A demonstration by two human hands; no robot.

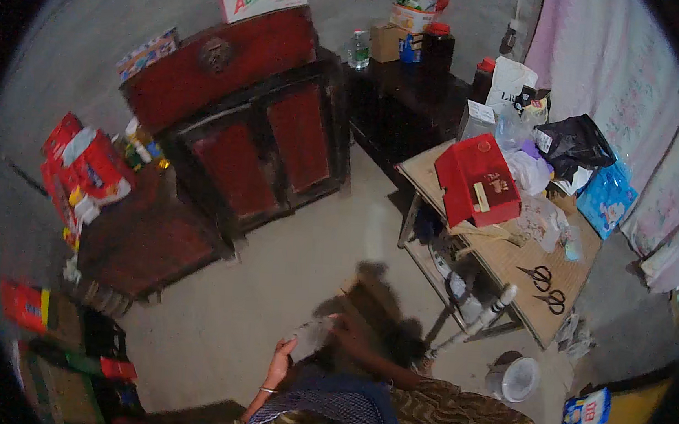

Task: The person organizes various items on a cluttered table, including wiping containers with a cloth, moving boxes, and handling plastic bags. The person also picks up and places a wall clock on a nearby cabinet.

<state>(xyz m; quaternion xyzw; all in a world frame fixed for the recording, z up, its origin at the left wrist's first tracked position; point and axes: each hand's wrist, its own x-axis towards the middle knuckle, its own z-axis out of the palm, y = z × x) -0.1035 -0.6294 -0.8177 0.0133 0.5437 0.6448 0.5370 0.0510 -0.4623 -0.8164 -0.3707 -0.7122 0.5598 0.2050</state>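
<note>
A pale, crumpled, thin item (311, 336), blurred and of a material I cannot make out, is in front of my body above the floor. My left hand (279, 362), with a bangle at the wrist, grips its left edge. On the other side my right hand (345, 333) is in shadow, its fingers at the item's upper right edge. A patterned dark blue cloth (332, 397) covers my front below the hands.
To the right stands a wooden table (561, 251) with a red box (477, 180), plastic bags and two pairs of scissors (538, 278). A white bucket (514, 378) is on the floor beside it. Ahead stands a red cabinet (236, 163); a low chest (148, 246) is left.
</note>
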